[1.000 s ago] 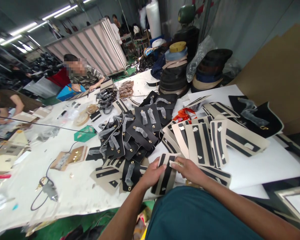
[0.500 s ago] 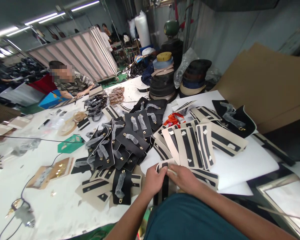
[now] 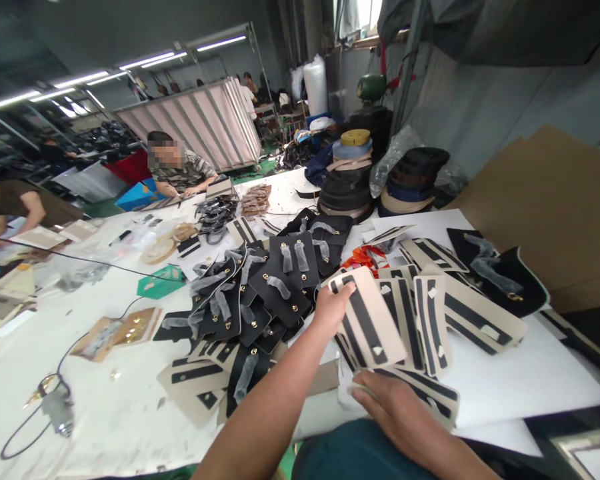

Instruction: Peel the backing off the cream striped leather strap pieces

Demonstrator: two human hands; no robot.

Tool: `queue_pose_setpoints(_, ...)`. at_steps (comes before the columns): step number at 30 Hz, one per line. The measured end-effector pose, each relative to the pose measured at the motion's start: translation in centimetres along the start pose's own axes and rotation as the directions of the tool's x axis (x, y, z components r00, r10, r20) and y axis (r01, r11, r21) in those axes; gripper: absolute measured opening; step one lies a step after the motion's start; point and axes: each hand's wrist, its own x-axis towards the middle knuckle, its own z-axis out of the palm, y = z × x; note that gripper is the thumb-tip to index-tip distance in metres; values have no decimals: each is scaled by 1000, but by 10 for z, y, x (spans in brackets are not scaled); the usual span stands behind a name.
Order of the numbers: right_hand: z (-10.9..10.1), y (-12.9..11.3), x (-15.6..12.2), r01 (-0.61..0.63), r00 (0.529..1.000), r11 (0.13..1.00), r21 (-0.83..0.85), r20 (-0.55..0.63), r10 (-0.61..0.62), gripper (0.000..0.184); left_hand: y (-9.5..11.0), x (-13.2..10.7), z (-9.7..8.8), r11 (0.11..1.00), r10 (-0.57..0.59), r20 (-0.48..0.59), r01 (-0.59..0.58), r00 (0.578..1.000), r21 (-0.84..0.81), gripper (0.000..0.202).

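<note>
My left hand (image 3: 334, 307) reaches forward and grips the left edge of a beige panel with black stripes (image 3: 370, 323), which lies on top of a fanned row of like panels (image 3: 430, 320). My right hand (image 3: 387, 410) rests flat, fingers stretched out, on a beige and black panel (image 3: 430, 395) at the near table edge. A heap of black flaps with gold studs and wrapped straps (image 3: 260, 287) lies just left of my left hand.
The white table (image 3: 130, 400) also carries loose beige panels (image 3: 195, 380), a cable with a tool (image 3: 55, 407), a green card (image 3: 160, 281) and stacked tape rolls (image 3: 350, 173). Brown cardboard (image 3: 555, 207) leans at right. Two people sit at the far left side.
Both hands held one striped panel near the table edge. Now my left hand has carried a panel forward onto the fanned row, and my right hand has dropped flat on the near panel.
</note>
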Motion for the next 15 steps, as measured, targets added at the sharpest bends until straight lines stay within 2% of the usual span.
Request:
queue_pose_setpoints(2, 3, 5, 2, -32, 999, 998, 53, 24, 31, 24, 12, 16, 24, 956, -14, 163, 61, 986, -288, 47)
queue_pose_setpoints(4, 6, 8, 6, -40, 999, 997, 70, 23, 39, 27, 19, 30, 45, 922, 31, 342, 105, 939, -372, 57)
queue_pose_setpoints(5, 7, 10, 7, -36, 999, 997, 62, 8, 36, 29, 21, 36, 52, 942, 67, 392, 71, 918, -329, 59)
queue_pose_setpoints(7, 8, 12, 10, -25, 999, 999, 27, -27, 26, 31, 22, 47, 54, 989, 144, 400, -122, 905, -81, 60)
queue_pose_setpoints(8, 8, 14, 11, -22, 999, 1000, 8, -43, 23, 31, 21, 51, 49, 966, 183, 379, -238, 907, 103, 60)
queue_pose_setpoints(9, 8, 15, 12, -23, 997, 1000, -7, -68, 22, 31, 21, 55, 39, 896, 223, 349, -333, 910, 293, 59)
queue_pose_setpoints(11, 7, 19, 14, -35, 992, 999, -16, -123, 33, 30, 22, 64, 9, 685, 294, 280, -406, 914, 605, 57)
queue_pose_setpoints(13, 5, 21, 17, -64, 985, 998, 10, -159, 64, 30, 26, 77, -33, 490, 381, 168, -352, 909, 798, 55)
queue_pose_setpoints(15, 3, 21, 22, -109, 983, 992, 63, -139, 117, 30, 33, 94, -78, 357, 455, 15, -198, 890, 913, 61)
